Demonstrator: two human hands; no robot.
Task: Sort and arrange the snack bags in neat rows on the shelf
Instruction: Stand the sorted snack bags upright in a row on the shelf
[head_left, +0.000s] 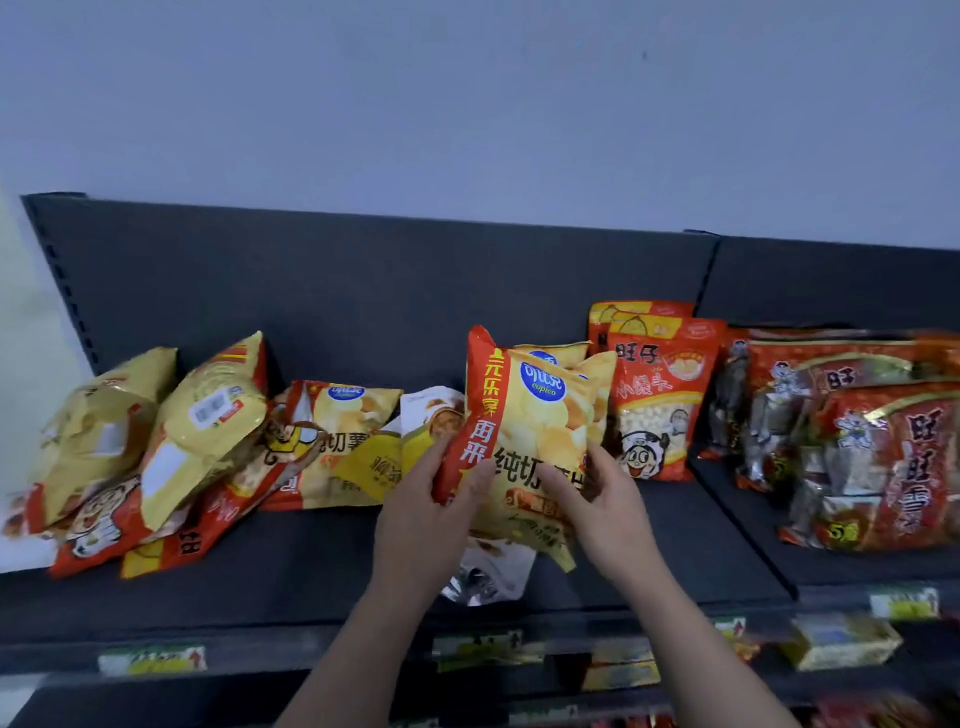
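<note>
Centre frame: left hand (431, 493) and right hand (608, 499) grip the chip bag (540, 431) by its lower sides, upright over the shelf (311, 561). Best seat it square against the matching bags (569, 358) behind, label forward.

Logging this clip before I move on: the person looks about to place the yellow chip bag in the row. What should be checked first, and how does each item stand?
1. Grip: left hand and right hand each hold a lower side of the chip bag: ok.
2. Bag upright, front facing out: ok.
3. Matching bags stand right behind it: ok.
4. Landing spot: a white and silver bag lies on the shelf beneath it: not ok.
5. Bag's bottom edge touching the shelf: cannot tell.
6. Left pile in rows: tilted and overlapping, not ok.
</note>
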